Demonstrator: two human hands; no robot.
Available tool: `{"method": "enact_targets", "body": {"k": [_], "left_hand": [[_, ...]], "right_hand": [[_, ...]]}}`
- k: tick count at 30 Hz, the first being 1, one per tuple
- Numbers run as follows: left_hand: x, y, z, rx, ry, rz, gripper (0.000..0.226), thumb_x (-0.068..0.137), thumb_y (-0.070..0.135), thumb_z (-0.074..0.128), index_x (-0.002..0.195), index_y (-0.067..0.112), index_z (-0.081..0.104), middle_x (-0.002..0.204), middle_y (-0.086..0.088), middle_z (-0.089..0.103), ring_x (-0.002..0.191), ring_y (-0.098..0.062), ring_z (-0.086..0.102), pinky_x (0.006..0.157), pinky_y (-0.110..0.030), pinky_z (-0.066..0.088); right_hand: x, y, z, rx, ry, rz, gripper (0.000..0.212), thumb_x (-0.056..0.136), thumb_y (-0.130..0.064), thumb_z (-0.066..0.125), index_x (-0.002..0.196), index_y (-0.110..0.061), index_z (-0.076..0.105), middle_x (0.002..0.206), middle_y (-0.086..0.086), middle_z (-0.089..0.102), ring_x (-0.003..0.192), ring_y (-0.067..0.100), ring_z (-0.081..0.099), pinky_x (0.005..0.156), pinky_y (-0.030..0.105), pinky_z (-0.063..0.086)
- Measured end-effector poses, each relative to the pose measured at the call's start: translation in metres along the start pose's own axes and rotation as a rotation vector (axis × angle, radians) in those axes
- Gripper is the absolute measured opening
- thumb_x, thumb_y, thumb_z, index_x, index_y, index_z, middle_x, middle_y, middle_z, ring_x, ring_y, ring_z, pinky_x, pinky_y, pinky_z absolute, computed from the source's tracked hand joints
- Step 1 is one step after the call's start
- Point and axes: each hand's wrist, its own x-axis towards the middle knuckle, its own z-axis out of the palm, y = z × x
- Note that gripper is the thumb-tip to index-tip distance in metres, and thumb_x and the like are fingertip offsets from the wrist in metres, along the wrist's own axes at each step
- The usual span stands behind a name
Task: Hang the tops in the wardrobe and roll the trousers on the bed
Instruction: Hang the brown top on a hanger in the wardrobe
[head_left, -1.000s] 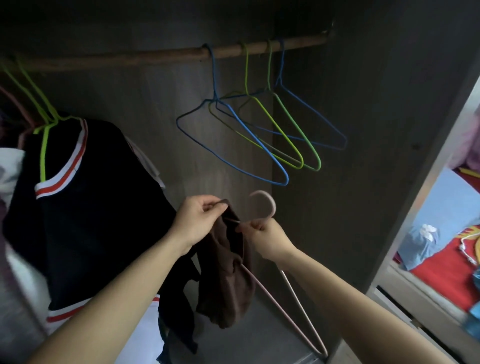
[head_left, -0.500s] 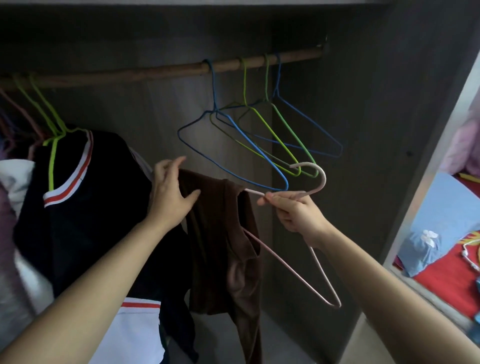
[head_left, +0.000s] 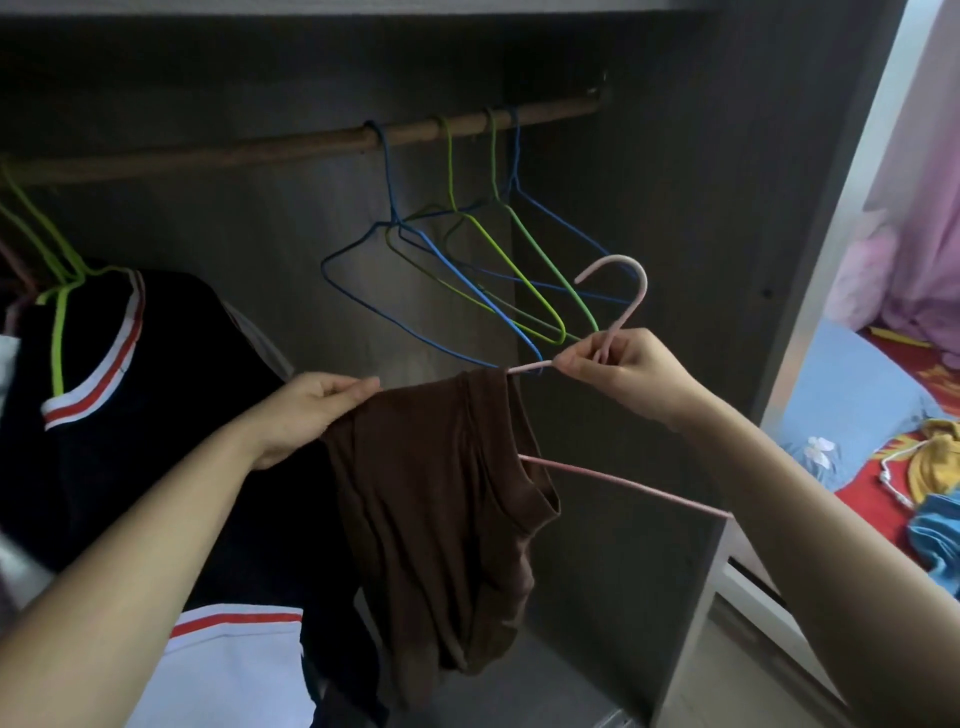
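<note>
Inside the wardrobe (head_left: 649, 208), the wooden rail (head_left: 260, 150) carries bare blue and green wire hangers (head_left: 467, 291) and a hung black top (head_left: 156, 389). Below the rail, the right hand (head_left: 628, 374) pinches the pink hanger (head_left: 641, 291) by its neck, while the left hand (head_left: 306, 410) grips the brown top (head_left: 441, 493) threaded on it.

This is a bedroom in a home. An open dark-grey wardrobe (head_left: 675, 208) fills most of the view, with a wooden rail (head_left: 260, 148) across it. Blue and green wire hangers (head_left: 478, 296) hang bare on the rail, and a black top with red-and-white trim (head_left: 156, 415) hangs to the left. Just beside the wardrobe, at the right, is a bed (head_left: 893, 499) with a red sheet, a blue pillow (head_left: 852, 395) and loose clothes.
</note>
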Motion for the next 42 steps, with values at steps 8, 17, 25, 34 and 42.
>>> {"method": "enact_targets", "body": {"k": [8,17,25,34,42], "left_hand": [[-0.001,0.007,0.005,0.370,0.121,0.089,0.006,0.089,0.020,0.071,0.087,0.021,0.077,0.059,0.013,0.062,0.054,0.002,0.053,0.055,-0.011,0.042],[-0.006,-0.020,0.034,0.323,-0.174,-0.004,0.028,0.094,0.020,0.063,0.119,0.010,0.070,0.113,-0.001,0.073,0.105,-0.010,0.067,0.096,-0.021,0.049],[-0.005,-0.016,0.047,0.023,0.027,0.147,0.016,0.085,0.027,0.067,0.094,0.027,0.080,0.100,-0.005,0.076,0.092,-0.011,0.070,0.078,-0.016,0.053],[0.014,0.031,0.088,0.174,0.215,0.431,0.012,0.093,0.010,0.064,0.095,0.010,0.076,0.092,0.004,0.076,0.085,0.004,0.065,0.082,-0.011,0.046],[0.015,0.019,0.086,0.636,0.330,0.374,0.024,0.104,0.034,0.038,0.088,0.023,0.051,0.076,0.005,0.059,0.081,-0.023,0.062,0.076,-0.046,0.050]], "right_hand": [[0.002,0.002,0.008,-0.211,-0.105,-0.028,0.008,0.085,-0.034,0.077,0.084,-0.026,0.079,0.079,-0.014,0.074,0.078,-0.001,0.067,0.076,0.022,0.052],[-0.003,0.003,0.020,-0.162,-0.136,-0.086,0.004,0.084,-0.039,0.077,0.080,-0.039,0.077,0.077,-0.018,0.073,0.073,-0.006,0.066,0.068,0.008,0.046],[-0.001,-0.003,0.004,-0.125,-0.160,-0.051,0.010,0.090,-0.032,0.073,0.086,-0.023,0.076,0.064,-0.010,0.065,0.059,0.002,0.057,0.060,0.017,0.047],[-0.009,0.006,0.057,-0.103,-0.176,-0.013,0.012,0.095,-0.029,0.066,0.090,-0.022,0.074,0.063,-0.023,0.062,0.061,-0.005,0.055,0.065,0.018,0.041],[-0.010,-0.006,0.060,0.117,-0.032,-0.043,0.021,0.089,-0.043,0.056,0.083,-0.027,0.067,0.078,0.013,0.065,0.063,0.013,0.053,0.064,0.037,0.045]]}}
